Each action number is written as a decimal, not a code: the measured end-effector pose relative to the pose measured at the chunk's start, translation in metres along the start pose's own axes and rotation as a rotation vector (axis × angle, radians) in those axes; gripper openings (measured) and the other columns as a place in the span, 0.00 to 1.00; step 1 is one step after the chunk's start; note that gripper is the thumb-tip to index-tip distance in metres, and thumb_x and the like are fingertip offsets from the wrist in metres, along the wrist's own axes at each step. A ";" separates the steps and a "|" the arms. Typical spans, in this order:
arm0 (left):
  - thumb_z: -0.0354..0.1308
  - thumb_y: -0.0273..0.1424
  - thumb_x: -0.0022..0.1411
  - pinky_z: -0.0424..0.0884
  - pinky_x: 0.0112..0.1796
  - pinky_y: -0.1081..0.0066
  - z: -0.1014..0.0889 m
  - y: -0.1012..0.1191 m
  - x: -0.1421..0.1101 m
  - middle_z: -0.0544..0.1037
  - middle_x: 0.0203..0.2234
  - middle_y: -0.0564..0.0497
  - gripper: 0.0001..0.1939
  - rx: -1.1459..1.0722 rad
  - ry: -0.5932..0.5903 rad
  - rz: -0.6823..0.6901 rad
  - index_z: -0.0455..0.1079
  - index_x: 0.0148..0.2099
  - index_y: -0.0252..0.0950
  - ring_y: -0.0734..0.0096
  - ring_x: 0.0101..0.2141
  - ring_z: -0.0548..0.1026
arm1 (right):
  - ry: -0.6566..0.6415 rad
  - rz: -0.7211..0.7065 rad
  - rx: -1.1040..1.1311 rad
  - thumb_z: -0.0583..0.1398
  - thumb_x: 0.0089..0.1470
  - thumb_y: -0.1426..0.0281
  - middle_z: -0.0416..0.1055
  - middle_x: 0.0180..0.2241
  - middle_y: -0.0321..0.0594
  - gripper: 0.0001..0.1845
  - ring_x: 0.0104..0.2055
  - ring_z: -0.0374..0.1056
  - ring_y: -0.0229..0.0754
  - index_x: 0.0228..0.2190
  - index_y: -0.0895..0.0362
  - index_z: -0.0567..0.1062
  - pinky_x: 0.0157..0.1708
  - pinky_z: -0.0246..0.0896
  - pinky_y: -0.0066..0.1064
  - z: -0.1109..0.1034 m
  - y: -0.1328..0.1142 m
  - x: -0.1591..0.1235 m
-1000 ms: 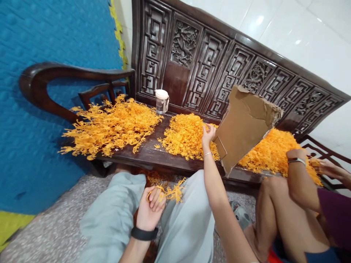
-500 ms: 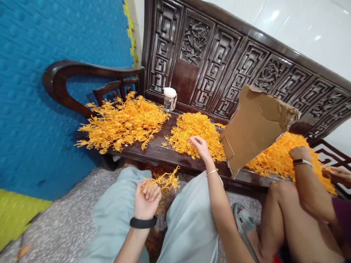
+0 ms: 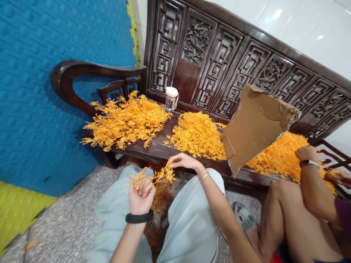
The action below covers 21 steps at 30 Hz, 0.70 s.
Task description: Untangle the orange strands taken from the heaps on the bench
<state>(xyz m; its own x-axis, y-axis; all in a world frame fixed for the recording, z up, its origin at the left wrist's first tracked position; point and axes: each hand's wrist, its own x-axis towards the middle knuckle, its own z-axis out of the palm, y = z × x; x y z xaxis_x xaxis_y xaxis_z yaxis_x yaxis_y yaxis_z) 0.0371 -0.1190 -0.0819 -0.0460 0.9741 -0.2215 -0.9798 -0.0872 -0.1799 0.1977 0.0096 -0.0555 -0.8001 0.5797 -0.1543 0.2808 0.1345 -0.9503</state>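
My left hand (image 3: 142, 195), with a black band on the wrist, is closed around a thin, branching orange plastic strand (image 3: 141, 174) above my lap. My right hand (image 3: 183, 161) pinches the orange clump (image 3: 165, 174) at the strand's far end, fingers bent down onto it. Whether the clump and the strand are one piece I cannot tell. Just beyond my right hand lies a middle heap of small orange pieces (image 3: 199, 135) on the dark wooden bench (image 3: 161, 140). Farther left spreads a heap of longer branching orange strands (image 3: 128, 122).
A cardboard sheet (image 3: 257, 128) leans between the middle heap and a right-hand orange heap (image 3: 285, 153). There, a co-worker's hands (image 3: 308, 153) are at work. A lidded cup (image 3: 171, 99) stands by the backrest. Orange bits (image 3: 161, 201) lie below, between my knees.
My right hand has come back from the middle heap, toward me and leftward, onto the end of the orange strand. My left hand has shifted slightly left, still holding its strand.
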 end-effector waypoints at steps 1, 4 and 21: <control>0.42 0.21 0.59 0.49 0.10 0.82 0.000 0.001 0.000 0.51 0.08 0.59 0.18 0.008 0.000 0.002 0.42 0.19 0.37 0.83 0.09 0.52 | 0.036 -0.018 -0.008 0.61 0.40 0.61 0.69 0.28 0.37 0.14 0.32 0.65 0.35 0.26 0.60 0.73 0.38 0.59 0.27 0.000 -0.001 0.001; 0.41 0.23 0.60 0.49 0.10 0.82 0.000 0.003 0.001 0.49 0.08 0.59 0.19 0.006 0.004 0.014 0.41 0.19 0.37 0.82 0.09 0.51 | 0.167 -0.042 0.030 0.61 0.40 0.60 0.70 0.26 0.37 0.15 0.32 0.65 0.36 0.24 0.60 0.72 0.37 0.59 0.28 -0.003 -0.003 0.002; 0.42 0.25 0.57 0.47 0.09 0.80 -0.003 -0.060 -0.024 0.43 0.08 0.60 0.20 0.048 0.112 -0.395 0.40 0.16 0.38 0.82 0.08 0.47 | 1.413 -0.106 -0.537 0.51 0.50 0.65 0.61 0.18 0.35 0.14 0.22 0.56 0.34 0.20 0.60 0.68 0.27 0.52 0.25 -0.044 0.001 -0.012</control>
<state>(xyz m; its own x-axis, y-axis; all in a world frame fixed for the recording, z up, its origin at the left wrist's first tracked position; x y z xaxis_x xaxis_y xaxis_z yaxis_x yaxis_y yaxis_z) 0.0980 -0.1377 -0.0688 0.3542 0.9017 -0.2480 -0.9260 0.3010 -0.2280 0.2309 0.0383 -0.0429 0.2346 0.7790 0.5815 0.6599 0.3116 -0.6837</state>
